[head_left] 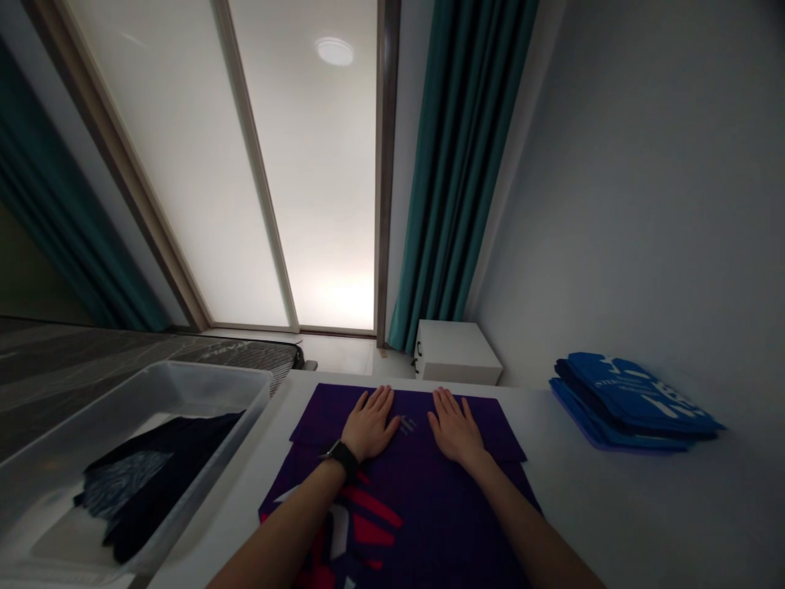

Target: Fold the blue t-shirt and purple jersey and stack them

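A folded purple garment [441,499] lies flat on a white table [589,499], with red and white print on its near part. Its far part is folded over, leaving a straight crease across the cloth. My left hand [370,424] rests palm-down on the folded part, fingers spread, with a black wristwatch [339,458] on the wrist. My right hand [452,427] lies the same way a little to the right. Neither hand grips anything.
A translucent plastic bin [208,373] holding dark clothes [165,466] stands left of the table. A stack of folded blue garments [631,401] lies at the table's right. Behind the far edge are a white cabinet [457,352], teal curtains [459,164] and a frosted glass door [307,180].
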Available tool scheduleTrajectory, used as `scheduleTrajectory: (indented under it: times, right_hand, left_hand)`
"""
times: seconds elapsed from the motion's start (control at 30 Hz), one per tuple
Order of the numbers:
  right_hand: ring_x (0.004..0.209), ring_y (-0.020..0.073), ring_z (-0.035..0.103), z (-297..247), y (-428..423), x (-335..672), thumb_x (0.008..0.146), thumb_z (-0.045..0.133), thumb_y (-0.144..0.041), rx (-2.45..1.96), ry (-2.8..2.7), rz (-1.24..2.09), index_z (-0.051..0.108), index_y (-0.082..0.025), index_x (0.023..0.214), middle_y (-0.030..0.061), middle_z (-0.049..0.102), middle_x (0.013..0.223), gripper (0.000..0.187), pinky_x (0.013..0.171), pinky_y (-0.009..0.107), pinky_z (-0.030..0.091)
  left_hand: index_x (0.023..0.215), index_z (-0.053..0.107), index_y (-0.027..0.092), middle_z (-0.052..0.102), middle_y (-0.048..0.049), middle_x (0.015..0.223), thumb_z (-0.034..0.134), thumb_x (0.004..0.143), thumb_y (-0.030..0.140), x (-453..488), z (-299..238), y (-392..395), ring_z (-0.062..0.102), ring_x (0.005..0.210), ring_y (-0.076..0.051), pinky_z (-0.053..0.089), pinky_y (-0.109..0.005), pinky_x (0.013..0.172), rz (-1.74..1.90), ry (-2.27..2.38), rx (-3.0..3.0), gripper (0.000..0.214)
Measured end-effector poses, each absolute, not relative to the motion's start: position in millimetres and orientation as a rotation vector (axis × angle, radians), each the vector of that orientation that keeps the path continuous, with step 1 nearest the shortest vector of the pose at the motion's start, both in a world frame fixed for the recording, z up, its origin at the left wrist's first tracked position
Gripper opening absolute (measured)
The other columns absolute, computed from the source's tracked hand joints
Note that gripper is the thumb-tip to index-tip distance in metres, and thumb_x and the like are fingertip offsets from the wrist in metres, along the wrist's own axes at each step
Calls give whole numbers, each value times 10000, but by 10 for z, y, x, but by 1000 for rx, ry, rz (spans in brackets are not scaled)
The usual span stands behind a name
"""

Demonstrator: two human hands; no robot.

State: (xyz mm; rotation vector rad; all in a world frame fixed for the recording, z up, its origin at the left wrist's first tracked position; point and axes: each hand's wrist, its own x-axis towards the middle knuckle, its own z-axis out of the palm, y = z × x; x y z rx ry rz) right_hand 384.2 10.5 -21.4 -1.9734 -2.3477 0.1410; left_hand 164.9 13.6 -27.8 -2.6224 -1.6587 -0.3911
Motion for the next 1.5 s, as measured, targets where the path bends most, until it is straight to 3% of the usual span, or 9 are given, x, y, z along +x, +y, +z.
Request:
scheduleTrajectory:
  times: [0.27, 0.57, 0.7, 0.87, 1.03, 1.27, 1.5]
  right_hand:
    - [1476, 214, 143, -326, 99, 4479, 978, 177, -456, -2205, -2234, -9, 229, -120, 1531, 75, 201, 1597, 649, 1184, 476, -23]
    - [1476, 220, 142, -377, 87, 4691, 967, 181, -478, -2296, -2173, -31, 226, -120, 1531, 73, 210, 1596, 669, 1179, 513, 45]
    - [1466, 239, 182, -457, 138, 4772, 969, 217, -425, -2223, -2186, -65, 306, -139, 1508, 91, 288, 1572, 616, 1170, 532, 86]
    - [1357, 274, 398, -609, 329, 5062, 957, 264, -288, -1901, -2183, -160, 514, -141, 1374, 137, 500, 1432, 507, 1117, 484, 282]
    - [1103, 254, 578, -612, 563, 5228, 923, 309, -195, -1777, -2169, -143, 590, -141, 1275, 150, 624, 1203, 453, 983, 378, 432]
    - [977, 263, 582, -599, 713, 5287, 886, 394, -230, -1703, -2146, -81, 670, -158, 1071, 122, 623, 982, 340, 908, 376, 445]
    - [896, 260, 553, -540, 699, 5416, 827, 445, -251, -1688, -2127, 19, 630, -187, 832, 99, 588, 880, 196, 867, 381, 420]
  left_hand:
    - [1490, 363, 189, 330, -70, 1552, 314, 989, 448, 1129, -210, 180, 279, 1445, -249, 217, -486, 1164, -251, -1815, -2526, 566]
    - [1484, 363, 153, 325, -98, 1555, 310, 988, 440, 798, -223, 178, 270, 1447, -259, 192, -499, 1166, -167, -1936, -2384, 575]
    - [1434, 435, 174, 419, -118, 1509, 335, 989, 356, 674, -119, 220, 346, 1409, -278, 210, -520, 1151, -170, -1975, -2358, 491]
    - [1253, 602, 198, 603, -123, 1305, 430, 925, 191, 392, 109, 417, 521, 1248, -280, 346, -457, 1068, -151, -1957, -2403, 369]
    - [1114, 663, 218, 654, -93, 1158, 499, 874, 139, 209, 226, 673, 590, 1118, -243, 437, -349, 942, -127, -2004, -2468, 301]
    - [957, 677, 229, 658, -24, 876, 551, 783, 101, 83, 224, 862, 622, 918, -193, 455, -265, 836, -118, -2002, -2632, 250]
    - [793, 628, 203, 625, -28, 918, 545, 738, 118, 71, 265, 904, 603, 809, -168, 459, -245, 761, -168, -1967, -2769, 132]
